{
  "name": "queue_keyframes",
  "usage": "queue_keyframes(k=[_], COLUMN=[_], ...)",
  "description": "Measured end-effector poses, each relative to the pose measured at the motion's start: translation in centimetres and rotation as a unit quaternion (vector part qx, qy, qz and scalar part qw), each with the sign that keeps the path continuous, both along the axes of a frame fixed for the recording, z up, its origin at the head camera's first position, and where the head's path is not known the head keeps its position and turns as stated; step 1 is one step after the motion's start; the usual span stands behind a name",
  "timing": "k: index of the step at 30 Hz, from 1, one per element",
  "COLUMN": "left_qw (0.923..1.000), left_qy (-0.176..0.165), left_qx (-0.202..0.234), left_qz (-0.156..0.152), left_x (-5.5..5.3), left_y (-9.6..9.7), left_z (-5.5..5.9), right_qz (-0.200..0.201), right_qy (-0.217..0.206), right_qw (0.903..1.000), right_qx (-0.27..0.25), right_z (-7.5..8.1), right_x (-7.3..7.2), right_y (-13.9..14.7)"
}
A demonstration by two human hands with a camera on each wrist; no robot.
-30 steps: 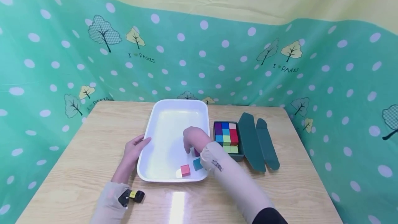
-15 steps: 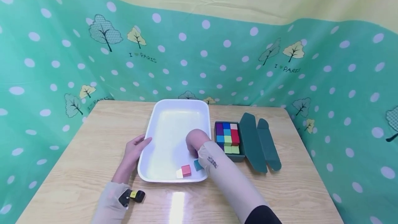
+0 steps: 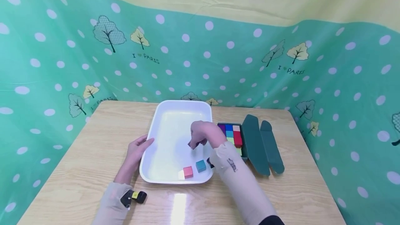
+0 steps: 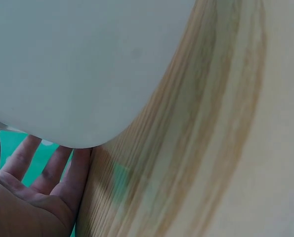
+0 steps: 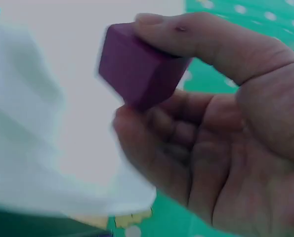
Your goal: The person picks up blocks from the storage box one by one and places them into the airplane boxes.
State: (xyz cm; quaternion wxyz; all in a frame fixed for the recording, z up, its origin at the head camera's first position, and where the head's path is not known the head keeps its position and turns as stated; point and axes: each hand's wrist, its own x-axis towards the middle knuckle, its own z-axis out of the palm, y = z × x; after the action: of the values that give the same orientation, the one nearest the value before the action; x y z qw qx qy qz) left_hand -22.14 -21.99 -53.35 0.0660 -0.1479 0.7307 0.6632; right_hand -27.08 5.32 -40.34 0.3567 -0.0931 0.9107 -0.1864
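Observation:
My right hand [image 3: 204, 133] is above the right half of a white tray [image 3: 168, 141], pinching a purple cube [image 5: 139, 66] between thumb and fingertip. In the right wrist view the cube hangs tilted, one corner downward. My left hand [image 3: 136, 152] holds the tray's left rim, thumb over the edge. Its fingers [image 4: 50, 170] lie along the outside of the tray wall in the left wrist view. A pink cube [image 3: 188, 172] and a teal cube [image 3: 201, 166] lie at the tray's near right corner.
Right of the tray, a dark green box holds several coloured cubes [image 3: 237, 138], partly hidden by my right forearm. Its opened lid [image 3: 255, 147] lies flat to the right. A patterned curtain [image 3: 187, 51] hangs behind the wooden table [image 3: 78, 169].
My right hand reached down toward the near right of the tray, then rose with the purple cube in its fingers. The left hand has kept its place on the rim.

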Motion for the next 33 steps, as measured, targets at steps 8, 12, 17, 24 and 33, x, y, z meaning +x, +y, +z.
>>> queue_keyframes(k=[8, 12, 17, 24, 33], left_qw=[1.0000, 1.0000, 1.0000, 0.9999, 1.0000], left_qy=[-0.001, 0.000, -0.005, -0.004, -0.001], left_qx=[-0.003, 0.000, -0.004, -0.012, 0.001], left_qz=[0.005, 0.004, 0.000, -0.009, -0.003], left_x=[0.0, 0.1, 0.1, 0.1, 0.2], left_y=[-0.1, -0.1, -0.1, -0.4, 0.1], left_z=[-0.2, -0.3, -0.1, 0.2, -0.1], right_qz=[-0.001, -0.057, -0.134, -0.194, -0.221], right_qy=[0.139, 0.169, 0.186, 0.213, 0.224], right_qw=[0.9744, 0.9482, 0.9053, 0.8856, 0.8961], right_qx=[-0.177, -0.263, -0.358, -0.364, -0.313], right_z=[-0.4, -1.6, -3.7, -5.8, -6.8], right_x=[1.8, 3.3, 5.3, 6.9, 7.4], right_y=[5.1, 7.4, 10.4, 13.3, 14.1])
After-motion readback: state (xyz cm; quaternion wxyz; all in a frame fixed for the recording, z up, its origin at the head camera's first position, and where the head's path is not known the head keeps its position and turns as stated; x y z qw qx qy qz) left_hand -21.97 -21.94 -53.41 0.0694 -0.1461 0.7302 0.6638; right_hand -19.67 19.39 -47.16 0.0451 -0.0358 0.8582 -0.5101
